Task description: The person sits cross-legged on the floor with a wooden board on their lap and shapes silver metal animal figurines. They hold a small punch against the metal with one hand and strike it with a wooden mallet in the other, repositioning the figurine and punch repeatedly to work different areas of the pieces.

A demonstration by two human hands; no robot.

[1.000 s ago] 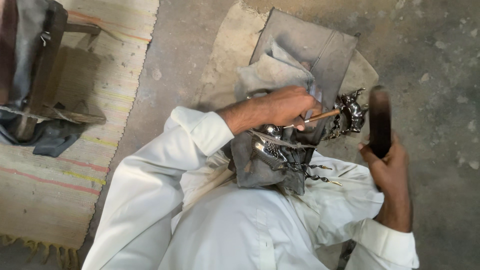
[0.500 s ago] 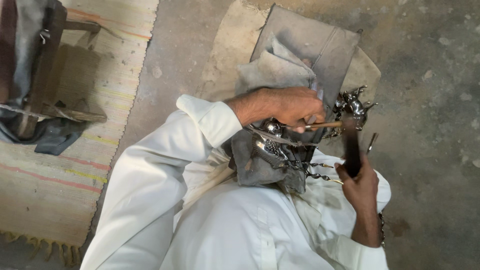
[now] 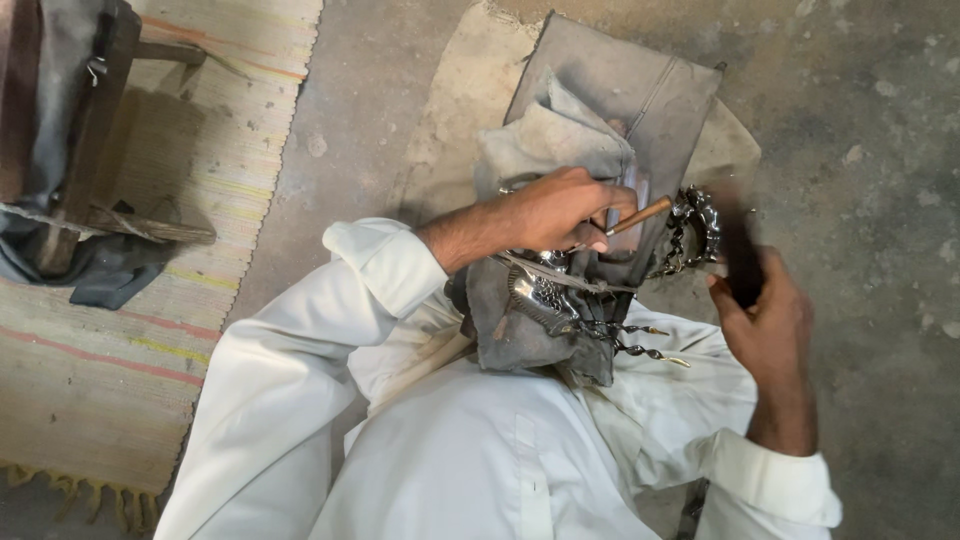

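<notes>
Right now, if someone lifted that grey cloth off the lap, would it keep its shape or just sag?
The grey cloth would probably sag: it already lies folded and creased, draped over the lap. It looks thick, so likely heavy-ish and not slippery. The twisted metal piece seems caught up in it near the left hand, so it might snag.

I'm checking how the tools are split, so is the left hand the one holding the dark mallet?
No, the right hand grips the dark mallet, while the left hand holds a thin wooden-handled tool against the ornate metal piece.
</notes>
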